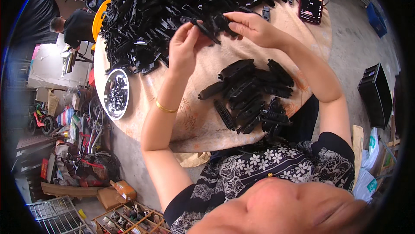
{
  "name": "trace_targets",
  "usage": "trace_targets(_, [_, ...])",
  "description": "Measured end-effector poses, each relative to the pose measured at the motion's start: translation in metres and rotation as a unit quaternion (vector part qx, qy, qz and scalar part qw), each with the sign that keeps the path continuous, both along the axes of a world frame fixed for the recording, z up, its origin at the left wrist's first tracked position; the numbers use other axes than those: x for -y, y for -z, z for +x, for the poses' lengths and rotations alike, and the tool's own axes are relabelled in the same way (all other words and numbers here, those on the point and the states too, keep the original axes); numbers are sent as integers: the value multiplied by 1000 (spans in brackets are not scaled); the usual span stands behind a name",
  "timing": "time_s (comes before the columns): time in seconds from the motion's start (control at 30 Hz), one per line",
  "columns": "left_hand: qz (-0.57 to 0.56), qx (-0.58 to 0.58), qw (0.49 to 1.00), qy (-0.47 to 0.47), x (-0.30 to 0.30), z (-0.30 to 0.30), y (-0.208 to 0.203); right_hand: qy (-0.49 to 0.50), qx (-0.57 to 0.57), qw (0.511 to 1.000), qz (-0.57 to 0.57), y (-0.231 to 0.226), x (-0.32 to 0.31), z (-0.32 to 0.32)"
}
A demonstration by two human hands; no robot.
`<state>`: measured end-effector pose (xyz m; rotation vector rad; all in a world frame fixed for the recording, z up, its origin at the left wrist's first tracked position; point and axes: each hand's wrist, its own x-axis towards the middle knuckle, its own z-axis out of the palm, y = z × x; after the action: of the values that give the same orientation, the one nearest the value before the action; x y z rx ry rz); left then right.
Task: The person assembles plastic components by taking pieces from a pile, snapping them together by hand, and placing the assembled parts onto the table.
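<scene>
Above the cloth-covered round table, my left hand pinches a long, narrow black plastic part between thumb and fingers. Close beside it, my right hand is closed with its fingertips on another dark plastic piece; its exact shape blends into the dark heap behind. Whether the two pieces touch cannot be made out. A large heap of black plastic parts spreads just beyond both hands. Nearer to me lies a smaller pile of chunky black parts, some stacked on each other.
A round metal dish of small shiny pieces stands at the table's left edge. A phone with a lit screen is at the far right. A black crate stands on the floor at right. Another person sits at far left.
</scene>
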<state>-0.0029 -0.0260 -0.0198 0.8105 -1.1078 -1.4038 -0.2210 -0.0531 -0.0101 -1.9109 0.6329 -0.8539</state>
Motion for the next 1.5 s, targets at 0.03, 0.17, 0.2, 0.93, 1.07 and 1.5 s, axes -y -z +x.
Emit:
trace_targets(0.03, [44,-53,997,35,-4,2,4,9,-2,999,37,-3,-7,3])
trace_targets(0.17, [161,-73,981,75,-17,-3,7,-27,-21,999,31,-1,-15,8])
trace_targets(0.2, [190,-61,977,71,-20,-6,2,-19,-22,999,21,-1,-16,10])
trace_targets(0.93, [14,103,992,-68,-32,-26,6,57,174,964,192,4,-21,18])
trace_targets(1.07, [-25,185,976,-110,-36,-27,2,94,153,976,123,9,-25,23])
trace_targets(1.5, [-83,226,968,-68,-36,-16,-4,141,-25,971,-189,4,-19,13])
